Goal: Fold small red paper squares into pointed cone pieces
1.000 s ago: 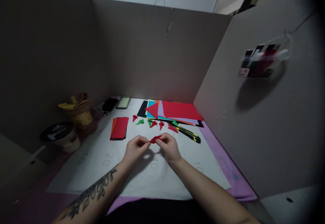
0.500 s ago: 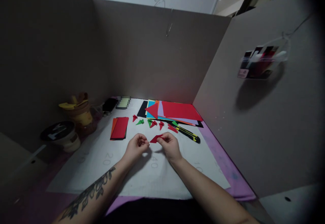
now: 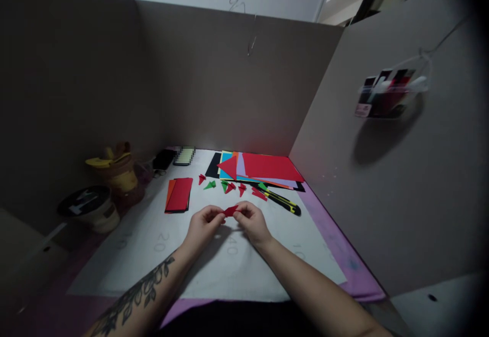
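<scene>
A small piece of folded red paper (image 3: pixel 231 211) is held just above the white sheet, between my two hands. My left hand (image 3: pixel 206 221) pinches its left end. My right hand (image 3: pixel 250 221) grips the right end between thumb and fingers. Beyond my hands lies a row of small folded paper pieces, among them a red one (image 3: pixel 202 179) at the left and a green one (image 3: pixel 210 185) beside it. A black and yellow utility knife (image 3: pixel 282 202) lies to the right of them.
Coloured paper sheets (image 3: pixel 271 167) are stacked at the back, a red triangle on top. Red and orange paper strips (image 3: pixel 179 194) lie left. A lidded tub (image 3: pixel 91 207) and a tool pot (image 3: pixel 122 176) stand far left. Grey panels (image 3: pixel 237 82) enclose the table.
My left hand has moved right and now grips the left end of the red paper, which only my right hand clearly held before. The view has shifted slightly.
</scene>
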Motion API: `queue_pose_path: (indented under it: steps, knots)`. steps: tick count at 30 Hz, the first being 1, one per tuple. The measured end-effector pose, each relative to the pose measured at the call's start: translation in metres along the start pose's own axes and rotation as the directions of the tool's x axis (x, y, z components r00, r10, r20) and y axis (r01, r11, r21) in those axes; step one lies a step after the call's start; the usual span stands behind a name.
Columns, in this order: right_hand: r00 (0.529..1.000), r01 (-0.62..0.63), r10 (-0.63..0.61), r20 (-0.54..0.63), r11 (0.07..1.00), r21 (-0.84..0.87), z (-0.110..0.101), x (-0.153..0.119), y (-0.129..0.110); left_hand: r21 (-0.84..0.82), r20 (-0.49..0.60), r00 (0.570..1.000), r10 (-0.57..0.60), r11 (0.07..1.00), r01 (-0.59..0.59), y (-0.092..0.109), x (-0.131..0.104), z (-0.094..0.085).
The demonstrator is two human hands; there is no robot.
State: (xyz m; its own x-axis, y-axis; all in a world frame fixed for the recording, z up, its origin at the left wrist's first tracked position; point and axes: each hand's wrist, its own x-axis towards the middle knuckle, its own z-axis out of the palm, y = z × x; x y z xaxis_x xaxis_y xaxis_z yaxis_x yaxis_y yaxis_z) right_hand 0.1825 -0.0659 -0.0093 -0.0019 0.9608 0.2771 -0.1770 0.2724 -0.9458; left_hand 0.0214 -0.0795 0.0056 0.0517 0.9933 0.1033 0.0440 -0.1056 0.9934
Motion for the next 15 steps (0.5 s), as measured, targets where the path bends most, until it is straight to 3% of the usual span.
queue_pose_path:
  steps: [15]
  knots:
    - [0.998,-0.023,0.022,-0.055,1.000,-0.015,0.0013,0.0001,-0.0018,0.102,-0.003,0.999,0.037,0.994,-0.036,0.0007,-0.0011,-0.0012]
